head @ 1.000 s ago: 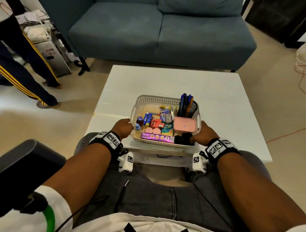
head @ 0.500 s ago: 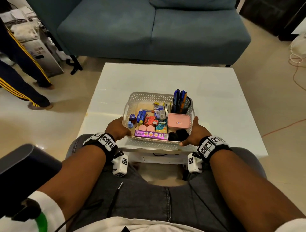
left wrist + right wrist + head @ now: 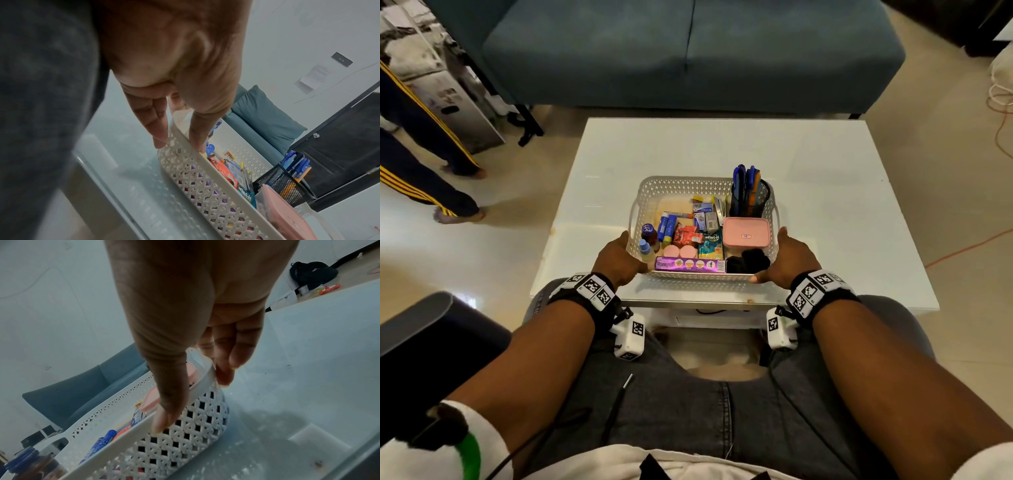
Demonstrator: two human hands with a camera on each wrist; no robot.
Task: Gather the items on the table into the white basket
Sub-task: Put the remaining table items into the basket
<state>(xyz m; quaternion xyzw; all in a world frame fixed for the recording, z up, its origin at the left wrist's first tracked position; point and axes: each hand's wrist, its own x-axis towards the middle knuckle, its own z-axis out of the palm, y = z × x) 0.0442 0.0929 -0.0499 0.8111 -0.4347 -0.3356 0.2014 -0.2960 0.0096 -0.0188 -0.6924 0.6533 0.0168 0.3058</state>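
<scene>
2 hands on 1 basket (image 3: 681, 186): left hand (image 3: 619, 262) and right hand (image 3: 789, 262) each clamp a near corner, thumb along the rim, fingers (image 3: 158, 128) on the outer wall. Inside: 1 pink box (image 3: 746, 233), 1 mesh cup (image 3: 758, 202) of pens, 1 purple carton (image 3: 690, 265), 2 pink discs (image 3: 679, 251). Basket sits lower centre of frame on the white table (image 3: 842, 192), long axis left-right. Blue sofa (image 3: 688, 51) at top; tiled floor.
</scene>
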